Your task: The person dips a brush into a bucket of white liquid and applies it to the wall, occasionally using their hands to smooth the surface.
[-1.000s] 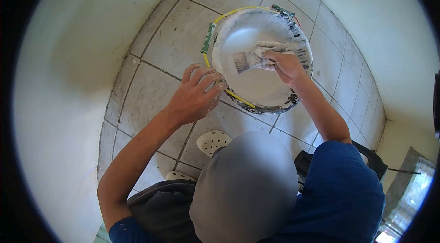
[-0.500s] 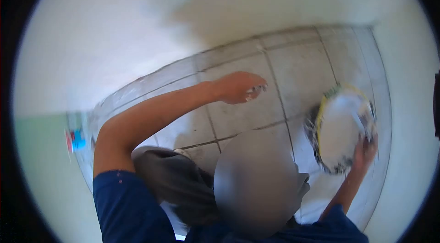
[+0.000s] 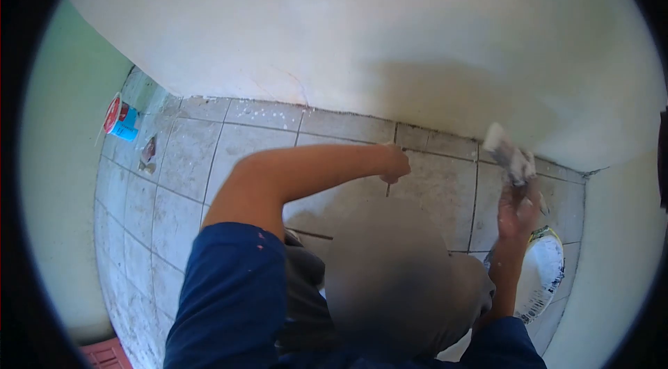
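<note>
A paint-covered brush is gripped in my right hand, its pale bristle end pointing up toward the base of the wall. White paint smears the brush and my fingers. Below that hand, partly behind my forearm, stands a bucket of white paint with a smeared rim. My left hand is closed and held out over the floor tiles near the wall; whether anything is inside its fingers is hidden.
The wall meets the tiled floor ahead, with white drips along the edge. A blue and red tub stands at far left, near a small crumpled object. A red item lies at lower left.
My right hand has risen from the bucket with the brush and moved toward the wall. The view has shifted, showing more floor at left. My left hand remains held out.
</note>
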Action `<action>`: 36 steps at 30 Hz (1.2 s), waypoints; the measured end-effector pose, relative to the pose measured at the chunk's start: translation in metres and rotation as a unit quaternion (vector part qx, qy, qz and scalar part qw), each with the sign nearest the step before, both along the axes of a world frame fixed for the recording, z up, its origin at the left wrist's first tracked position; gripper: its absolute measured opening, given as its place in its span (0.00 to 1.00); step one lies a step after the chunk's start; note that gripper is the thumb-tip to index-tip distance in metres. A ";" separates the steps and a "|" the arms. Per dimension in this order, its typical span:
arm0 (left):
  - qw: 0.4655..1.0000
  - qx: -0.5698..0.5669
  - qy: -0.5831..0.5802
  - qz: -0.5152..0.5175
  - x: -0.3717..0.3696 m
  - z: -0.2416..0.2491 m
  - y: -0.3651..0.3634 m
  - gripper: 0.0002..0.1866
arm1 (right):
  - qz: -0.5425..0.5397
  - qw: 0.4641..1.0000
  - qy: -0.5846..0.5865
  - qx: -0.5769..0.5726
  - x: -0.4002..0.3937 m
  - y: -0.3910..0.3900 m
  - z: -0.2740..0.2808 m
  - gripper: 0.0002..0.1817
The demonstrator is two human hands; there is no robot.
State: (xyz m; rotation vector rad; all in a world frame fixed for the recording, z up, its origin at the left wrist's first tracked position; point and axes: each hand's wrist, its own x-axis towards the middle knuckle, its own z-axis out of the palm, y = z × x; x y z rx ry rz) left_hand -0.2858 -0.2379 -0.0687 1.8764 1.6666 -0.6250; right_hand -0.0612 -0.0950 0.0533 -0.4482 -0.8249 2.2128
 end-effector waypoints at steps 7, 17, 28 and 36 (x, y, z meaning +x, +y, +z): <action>0.999 0.000 -0.032 -0.024 -0.040 -0.051 -0.040 0.14 | 0.024 0.995 -0.089 0.026 -0.098 -0.082 0.010 0.22; 0.977 0.175 -0.108 0.063 -0.083 -0.028 -0.054 0.12 | 0.006 0.990 -0.136 -0.030 -0.201 -0.151 0.003 0.13; 0.964 0.174 -0.090 0.178 -0.157 -0.047 -0.140 0.13 | -0.106 0.991 -0.056 -0.058 -0.225 -0.179 0.007 0.13; 0.955 0.154 -0.086 0.239 -0.158 -0.019 -0.139 0.13 | -0.213 0.974 -0.083 -0.009 -0.292 -0.191 -0.014 0.17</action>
